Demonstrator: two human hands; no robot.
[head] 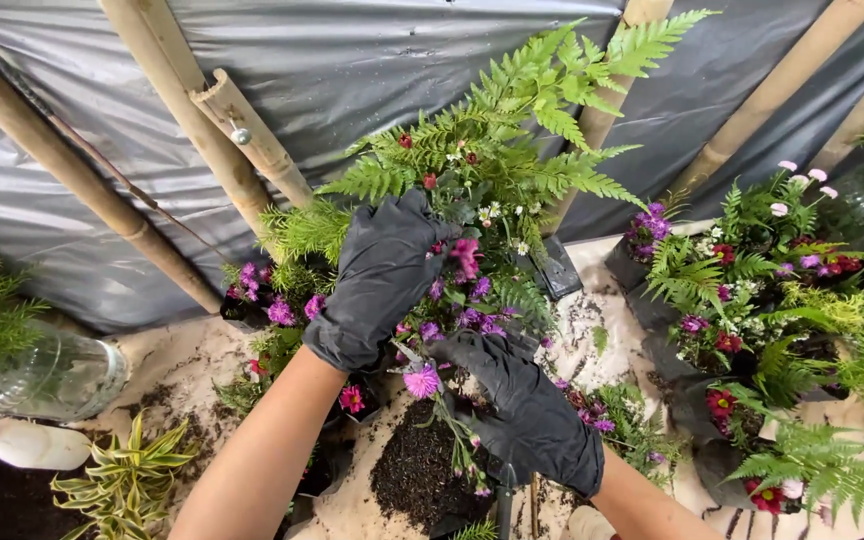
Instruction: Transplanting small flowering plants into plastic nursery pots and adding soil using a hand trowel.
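Black-gloved left hand (380,280) has its grip closed around the fern and flower bunch (482,170). Right hand (527,410), just below, pinches its stems (452,425) above the soil pile (417,475).

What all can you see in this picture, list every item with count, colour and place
fern and flower bunch: one, green with pink and purple blooms, centre
soil pile: one, dark brown, bottom centre
bamboo poles: several, tan, leaning on the back wall
plastic sheet: one, grey, backdrop
glass jar: one, clear, left edge
striped plant: one, green and yellow, bottom left
potted flowers: a cluster, green, red, pink, right
left hand: black glove, in the bunch
right hand: black glove, at the stems
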